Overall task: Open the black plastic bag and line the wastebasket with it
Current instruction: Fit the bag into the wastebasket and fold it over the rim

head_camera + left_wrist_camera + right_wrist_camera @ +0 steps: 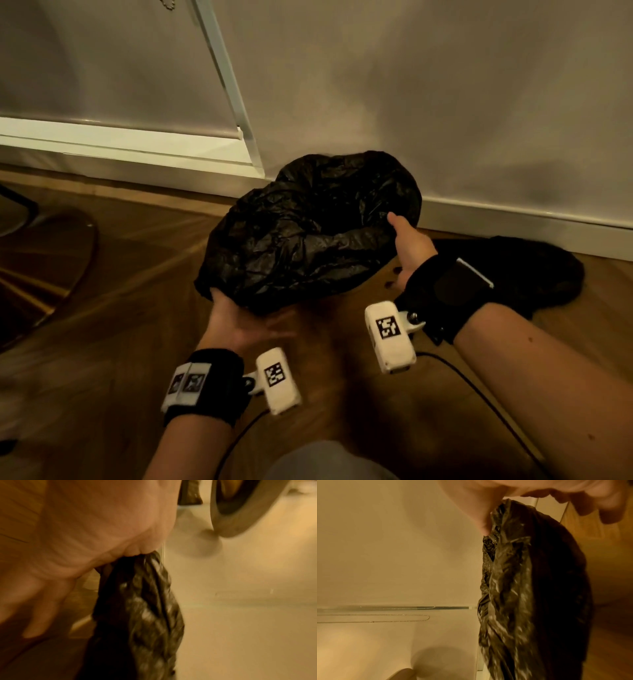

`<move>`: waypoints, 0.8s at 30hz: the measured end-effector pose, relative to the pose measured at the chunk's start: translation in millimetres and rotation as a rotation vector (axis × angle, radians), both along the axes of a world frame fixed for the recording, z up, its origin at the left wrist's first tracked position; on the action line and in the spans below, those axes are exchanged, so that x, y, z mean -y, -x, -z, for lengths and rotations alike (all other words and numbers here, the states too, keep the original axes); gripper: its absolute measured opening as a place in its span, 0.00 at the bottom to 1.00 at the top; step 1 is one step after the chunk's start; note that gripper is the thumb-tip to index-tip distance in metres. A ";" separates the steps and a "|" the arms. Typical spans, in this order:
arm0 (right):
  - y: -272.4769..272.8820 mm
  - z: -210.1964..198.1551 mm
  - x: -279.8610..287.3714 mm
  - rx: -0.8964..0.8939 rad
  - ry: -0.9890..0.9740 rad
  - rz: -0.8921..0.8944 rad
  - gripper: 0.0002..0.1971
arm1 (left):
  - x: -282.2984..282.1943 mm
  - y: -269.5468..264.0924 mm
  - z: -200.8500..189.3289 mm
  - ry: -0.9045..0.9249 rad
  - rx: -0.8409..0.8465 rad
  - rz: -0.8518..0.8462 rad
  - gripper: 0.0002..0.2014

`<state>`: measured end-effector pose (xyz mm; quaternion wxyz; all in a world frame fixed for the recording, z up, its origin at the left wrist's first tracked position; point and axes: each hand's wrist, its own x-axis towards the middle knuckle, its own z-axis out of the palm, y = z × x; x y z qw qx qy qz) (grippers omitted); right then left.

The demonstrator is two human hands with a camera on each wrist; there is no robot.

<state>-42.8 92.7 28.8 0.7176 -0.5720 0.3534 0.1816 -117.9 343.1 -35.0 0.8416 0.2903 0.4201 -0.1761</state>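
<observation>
The black plastic bag [308, 233] is puffed out and crumpled, held in the air over the wooden floor near the wall. My left hand [222, 298] grips its lower left edge, and the film bunches out of that grip [145, 608]. My right hand [400, 236] pinches the bag's right rim, with the thumb [481, 520] pressed on the plastic [513, 588] and the fingers curled beneath. No wastebasket can be made out with certainty.
A dark low shape [541, 270] lies on the floor behind my right wrist; what it is I cannot tell. A white baseboard [513, 222] and a white frame [233, 96] line the wall. A round glass edge [68, 267] sits at left.
</observation>
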 end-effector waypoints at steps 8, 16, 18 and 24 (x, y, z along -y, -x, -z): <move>14.7 32.8 -26.7 -0.026 -0.233 0.192 0.33 | 31.4 4.9 -32.0 0.270 0.220 0.281 0.44; 19.6 51.4 -17.8 0.039 -0.283 0.293 0.25 | 71.6 -27.6 1.7 0.123 0.171 -0.130 0.26; 16.7 54.1 -13.1 0.034 -0.341 0.304 0.26 | 76.1 -32.6 0.2 0.114 0.205 -0.184 0.23; 4.0 52.9 -6.7 -0.036 -0.626 0.347 0.27 | 77.6 -63.1 -3.1 0.117 0.283 -0.226 0.24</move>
